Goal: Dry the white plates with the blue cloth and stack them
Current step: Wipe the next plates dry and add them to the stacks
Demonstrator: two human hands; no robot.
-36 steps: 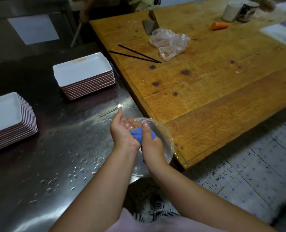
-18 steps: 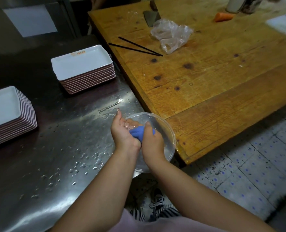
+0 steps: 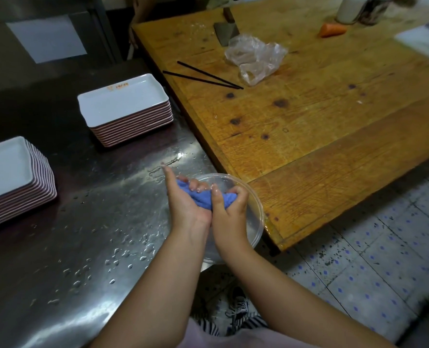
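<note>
Both hands grip a bunched blue cloth point(image 3: 203, 197) above a clear plastic bowl point(image 3: 255, 217) that sits at the steel counter's right edge. My left hand point(image 3: 183, 199) holds the cloth's left end with curled fingers, index finger pointing up. My right hand point(image 3: 229, 209) clenches its right end. One stack of white rectangular plates point(image 3: 123, 106) stands farther back on the counter. A second stack point(image 3: 5, 169) lies at the far left, partly cut off by the frame.
The steel counter point(image 3: 87, 222) is wet, with water drops near my arms. To the right stands a wooden table point(image 3: 321, 121) with black chopsticks point(image 3: 203, 76), a crumpled plastic bag point(image 3: 256, 56), a cleaver point(image 3: 224, 32), a carrot piece point(image 3: 331, 30) and cups point(image 3: 351, 8). Tiled floor lies below right.
The cloth was a small wad between my hands; now it is stretched out between them, my right hand moved right and clenched around its end. The view shifted slightly.
</note>
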